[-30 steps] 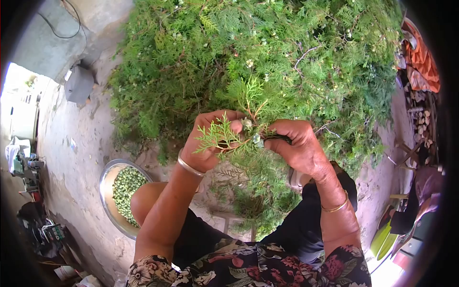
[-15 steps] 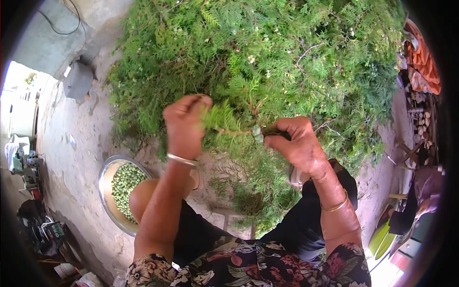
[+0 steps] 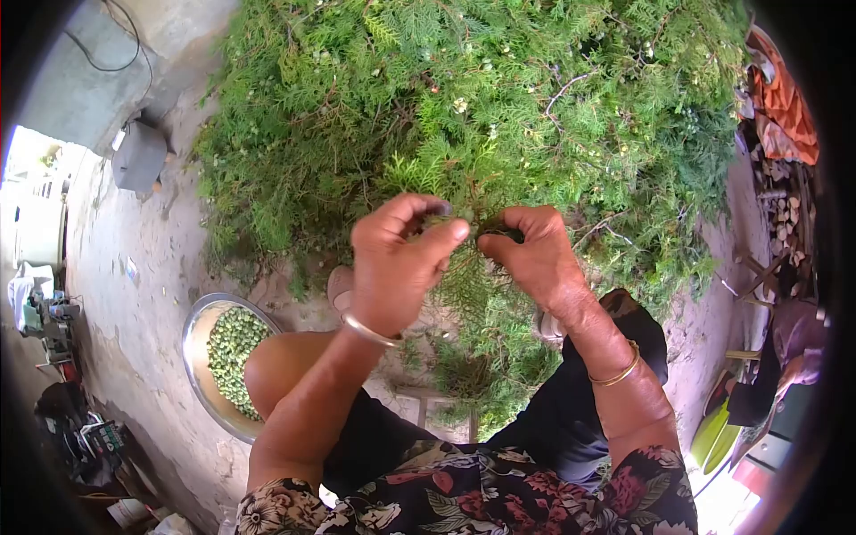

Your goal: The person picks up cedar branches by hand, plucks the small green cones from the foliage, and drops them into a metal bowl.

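A large heap of green conifer branches (image 3: 339, 116) with small pale cones spreads in front of me. My left hand (image 3: 401, 259) is over its near edge, thumb and fingers curled with a small gap between them, close to a sprig tip. Whether it grips anything is unclear. Just to the right, my right hand (image 3: 535, 254) pinches a green sprig (image 3: 468, 267) between thumb and fingers; its held part is mostly hidden. A metal basin (image 3: 198, 357) stands at the lower left beside my knee, with many small green cones (image 3: 234, 357) in it.
A grey container (image 3: 140, 156) stands by the left wall. Firewood (image 3: 786, 214) and an orange cloth (image 3: 785, 102) are at the right edge. A small wooden stool (image 3: 423, 394) is between my legs. Another person's arm (image 3: 758, 397) shows at the lower right.
My left hand has moved right, close to my right hand. The sprig that stretched between the hands now hangs mostly below or behind them. My right hand has shifted slightly left.
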